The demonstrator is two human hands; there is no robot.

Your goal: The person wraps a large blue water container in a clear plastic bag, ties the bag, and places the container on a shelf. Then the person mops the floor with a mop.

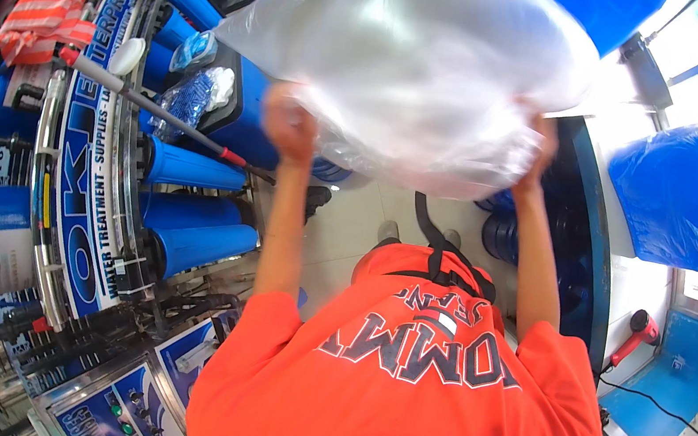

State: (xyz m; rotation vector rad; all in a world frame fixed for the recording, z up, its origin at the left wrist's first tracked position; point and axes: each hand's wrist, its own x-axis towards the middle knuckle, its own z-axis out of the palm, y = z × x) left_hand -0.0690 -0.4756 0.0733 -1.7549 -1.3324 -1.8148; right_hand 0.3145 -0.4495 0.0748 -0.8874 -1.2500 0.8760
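A large clear plastic bag (425, 59), puffed out and shiny, spreads in front of me at the top of the view. Its near edge is bunched between my two hands. My left hand (292, 125) is closed on the bag's left side, a little smeared by motion. On the opposite side my right hand (539, 151) grips the bag, its fingers partly covered by the plastic. Both arms reach forward, and the bag hides whatever lies directly behind it.
Blue filter housings (200, 168) and a metal pipe rack stand at left, crossed by a pole (176, 118) with red ends. A plastic-wrapped blue container (678, 193) is at right, above a red heat gun (638, 334) with a black cord. Dark blue round bottles (503, 235) stand low, near my right arm.
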